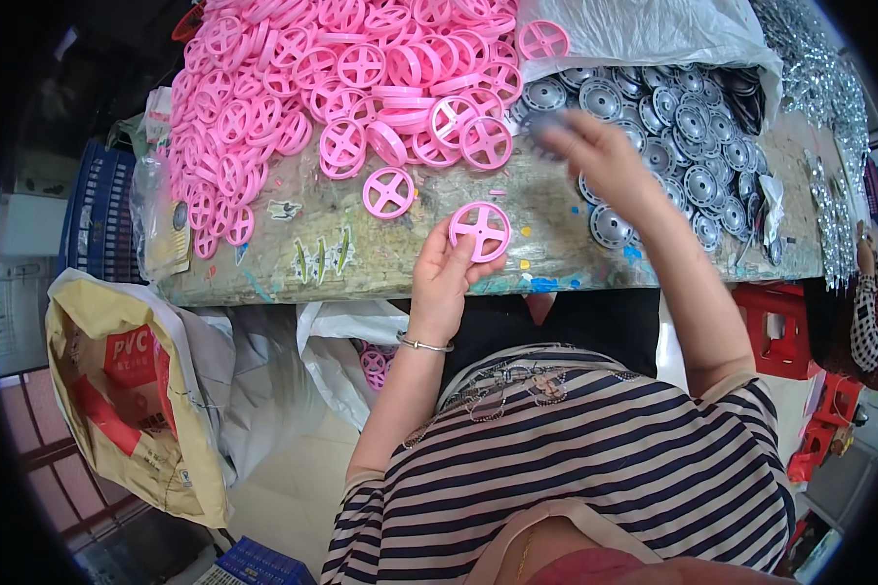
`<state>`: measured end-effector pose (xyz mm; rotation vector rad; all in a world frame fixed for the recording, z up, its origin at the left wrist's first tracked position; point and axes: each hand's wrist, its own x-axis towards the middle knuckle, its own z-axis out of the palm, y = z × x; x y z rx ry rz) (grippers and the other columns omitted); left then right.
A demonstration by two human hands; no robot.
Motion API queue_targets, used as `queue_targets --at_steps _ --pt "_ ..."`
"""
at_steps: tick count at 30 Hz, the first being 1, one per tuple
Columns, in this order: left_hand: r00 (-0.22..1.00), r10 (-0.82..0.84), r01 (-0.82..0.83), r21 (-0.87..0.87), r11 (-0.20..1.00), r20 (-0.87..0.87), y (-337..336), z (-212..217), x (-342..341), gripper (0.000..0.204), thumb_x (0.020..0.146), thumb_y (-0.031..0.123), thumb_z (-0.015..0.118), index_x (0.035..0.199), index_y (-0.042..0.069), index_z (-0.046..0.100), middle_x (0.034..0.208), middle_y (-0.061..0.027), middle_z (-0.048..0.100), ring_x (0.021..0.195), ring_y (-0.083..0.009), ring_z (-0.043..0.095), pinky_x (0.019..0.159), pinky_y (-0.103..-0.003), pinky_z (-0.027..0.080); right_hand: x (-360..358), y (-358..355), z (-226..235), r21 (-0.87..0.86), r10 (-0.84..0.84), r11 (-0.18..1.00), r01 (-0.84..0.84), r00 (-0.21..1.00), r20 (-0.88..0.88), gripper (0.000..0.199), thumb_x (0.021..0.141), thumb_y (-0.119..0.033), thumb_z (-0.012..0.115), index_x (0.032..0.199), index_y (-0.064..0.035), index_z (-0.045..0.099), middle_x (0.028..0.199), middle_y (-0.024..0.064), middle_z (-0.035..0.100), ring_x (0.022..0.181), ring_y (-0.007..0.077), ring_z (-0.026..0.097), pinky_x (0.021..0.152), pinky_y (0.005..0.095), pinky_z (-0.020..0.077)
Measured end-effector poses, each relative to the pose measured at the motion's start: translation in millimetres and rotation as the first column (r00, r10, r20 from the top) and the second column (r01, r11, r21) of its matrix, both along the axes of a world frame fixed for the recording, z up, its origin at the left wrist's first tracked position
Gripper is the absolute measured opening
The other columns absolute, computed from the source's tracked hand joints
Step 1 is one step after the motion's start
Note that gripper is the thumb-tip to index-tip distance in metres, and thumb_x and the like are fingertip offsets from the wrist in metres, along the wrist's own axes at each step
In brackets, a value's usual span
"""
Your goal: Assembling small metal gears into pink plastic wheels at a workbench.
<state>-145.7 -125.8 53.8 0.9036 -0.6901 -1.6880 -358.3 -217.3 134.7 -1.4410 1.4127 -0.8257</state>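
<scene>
My left hand (443,283) is closed on a pink four-spoked wheel (480,232), holding it above the table's front edge, thumb over its lower rim. My right hand (600,156) is blurred by motion at the left side of a pile of silver-grey hubcap-like discs (693,122). A smeared dark grey disc (544,131) shows at its fingertips, blurred along with the hand. One loose pink wheel (388,192) lies just left of the held one. Behind it spreads a large heap of pink wheels (361,66).
A white plastic bag (654,34) covers the back of the grey discs. Silver tinsel (819,68) hangs at the right. Below the worn table (439,278) stand an open yellow-and-white sack (68,322) and a white bag with pink wheels (337,336). Red stools (773,327) stand at right, near another person.
</scene>
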Motion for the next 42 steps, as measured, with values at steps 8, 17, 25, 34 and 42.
queue_targets --at_steps 8,17,25,34,42 --pt "0.999 -0.047 0.046 -0.075 0.996 -0.008 0 2 -4 0.04 0.095 0.001 0.049 0.135 -0.001 0.041 0.123 -0.011 0.054 0.109 -0.0187 0.058 0.09 -0.036 0.055 39 57 -56 -0.312 0.159 0.933 -0.178 0.984 -0.085 0.041 0.083 -0.011 0.069 0.122 -0.0043 0.059 0.1 0.0075 0.05 0.077 0.0133 0.053 0.068 0.0249 0.046" --pt "0.997 -0.049 0.055 -0.107 0.993 0.059 5 2 1 0.035 0.097 0.005 0.045 0.132 -0.002 0.044 0.121 -0.0128 0.055 0.107 -0.0221 0.059 0.088 -0.04 0.056 48 58 -45 0.035 0.204 0.978 -0.203 0.979 -0.002 0.025 0.082 -0.013 0.069 0.104 -0.0016 0.064 0.084 0.0071 0.064 0.077 0.0143 0.06 0.07 0.0278 0.049" --pt "0.762 0.351 -0.265 -0.234 0.936 0.543 64 -11 48 0.031 0.099 0.018 0.047 0.119 -0.004 0.055 0.11 -0.0072 0.06 0.099 -0.014 0.057 0.088 -0.027 0.045 46 42 -61 -0.106 0.13 0.987 -0.122 0.989 0.071 0.032 0.085 -0.02 0.07 0.109 -0.0006 0.059 0.093 0.0065 0.062 0.077 0.0101 0.059 0.07 0.0251 0.0491" --pt "-0.16 0.21 -0.047 -0.22 0.974 0.965 169 -67 157 0.028 0.097 0.019 0.047 0.115 -0.002 0.057 0.1 -0.015 0.06 0.092 -0.0241 0.057 0.082 -0.031 0.046 38 -26 -68 -0.547 -0.117 0.807 -0.222 0.849 -0.516 0.067 0.072 -0.03 0.077 0.127 -0.0021 0.05 0.123 0.0198 0.05 0.112 0.0383 0.048 0.096 0.0435 0.0424" --pt "0.856 0.296 -0.074 -0.466 0.882 0.424 53 4 41 0.047 0.098 0.012 0.043 0.14 -0.002 0.028 0.131 -0.0179 0.045 0.118 -0.0234 0.051 0.091 -0.034 0.048 62 46 -25 -0.678 0.143 0.591 -0.437 0.884 -0.445 0.067 0.065 -0.024 0.079 0.124 -0.002 0.053 0.113 0.0174 0.056 0.104 0.0345 0.054 0.091 0.0427 0.0436"
